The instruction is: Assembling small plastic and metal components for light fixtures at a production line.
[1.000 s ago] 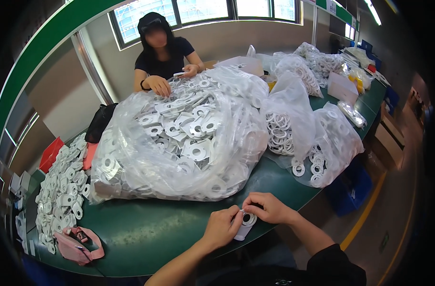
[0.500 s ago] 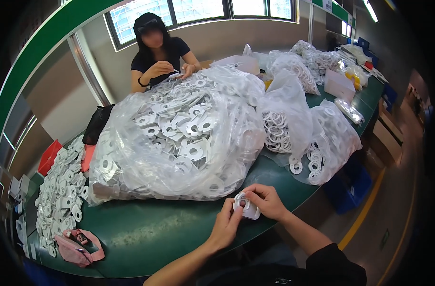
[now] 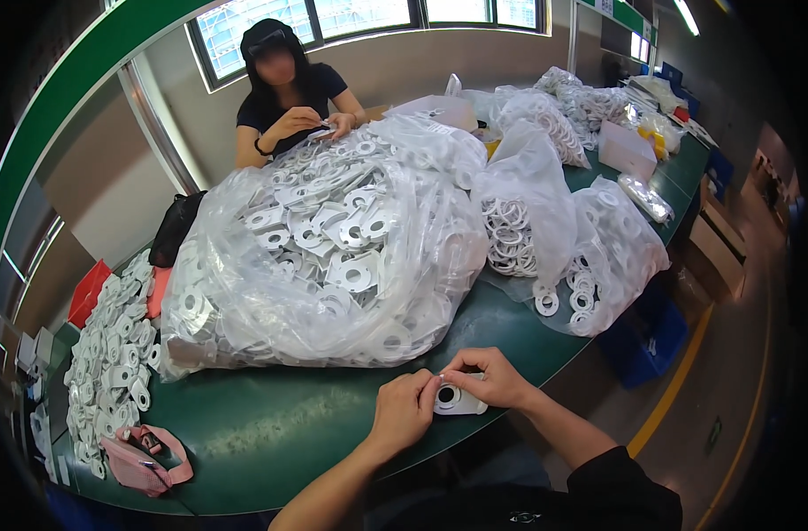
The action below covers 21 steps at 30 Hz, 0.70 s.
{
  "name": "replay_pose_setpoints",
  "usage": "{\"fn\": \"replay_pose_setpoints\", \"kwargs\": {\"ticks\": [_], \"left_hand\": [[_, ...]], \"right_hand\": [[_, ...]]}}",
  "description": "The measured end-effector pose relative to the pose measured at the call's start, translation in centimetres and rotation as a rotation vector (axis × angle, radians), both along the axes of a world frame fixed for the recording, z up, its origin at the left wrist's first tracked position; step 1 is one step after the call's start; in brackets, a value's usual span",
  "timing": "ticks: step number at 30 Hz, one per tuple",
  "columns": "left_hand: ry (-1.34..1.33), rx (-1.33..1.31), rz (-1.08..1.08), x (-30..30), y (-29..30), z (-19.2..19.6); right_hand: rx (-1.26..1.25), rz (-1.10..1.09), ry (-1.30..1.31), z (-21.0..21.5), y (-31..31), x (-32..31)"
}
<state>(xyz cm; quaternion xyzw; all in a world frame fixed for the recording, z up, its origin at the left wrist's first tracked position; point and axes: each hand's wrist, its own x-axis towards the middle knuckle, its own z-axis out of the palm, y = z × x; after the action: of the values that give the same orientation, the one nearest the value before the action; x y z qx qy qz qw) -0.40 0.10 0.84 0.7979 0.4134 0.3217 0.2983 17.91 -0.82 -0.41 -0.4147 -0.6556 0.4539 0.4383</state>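
Observation:
Close to the table's near edge, both my hands are closed at a flat white plastic plate (image 3: 468,406) with a round hole. My left hand (image 3: 402,409) pinches at its upper left edge. Thumb and forefinger of my right hand (image 3: 488,378) meet the left fingertips there, and the plate lies under the right palm. Whether something small sits between the fingertips is hidden. Just beyond stands a big clear plastic bag (image 3: 271,341), open and full of similar white plates (image 3: 358,273).
White rings (image 3: 510,243) fill smaller bags at the right. A heap of white parts (image 3: 112,363) and a pink pouch (image 3: 143,465) lie at the left. Across the table a person (image 3: 289,97) handles a small part. A blue bin (image 3: 644,345) stands below the right edge.
My hands have turned the plate flatter, and my left thumb has slid off its face to the upper left edge. The fingertips of both hands now meet there.

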Motion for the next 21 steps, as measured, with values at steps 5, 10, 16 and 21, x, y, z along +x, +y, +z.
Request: {"fn": "replay_pose_setpoints", "kwargs": {"ticks": [5,10,16,21], "left_hand": [[-0.199,-0.188,0.023,0.3,-0.2,0.1],[-0.548,-0.301,-0.12,2.0,-1.2,-0.7],[-0.213,-0.3,-0.054,1.5,-0.8,-0.1],[-0.244,-0.233,-0.025,0.2,-0.3,-1.0]], "right_hand": [[-0.097,-0.033,0.127,0.7,0.1,-0.5],[-0.216,-0.17,0.515,0.1,0.4,-0.1],[-0.135,-0.344,0.44,0.0,0.4,-1.0],[0.018,-0.412,0.084,-0.5,0.5,-3.3]]}}
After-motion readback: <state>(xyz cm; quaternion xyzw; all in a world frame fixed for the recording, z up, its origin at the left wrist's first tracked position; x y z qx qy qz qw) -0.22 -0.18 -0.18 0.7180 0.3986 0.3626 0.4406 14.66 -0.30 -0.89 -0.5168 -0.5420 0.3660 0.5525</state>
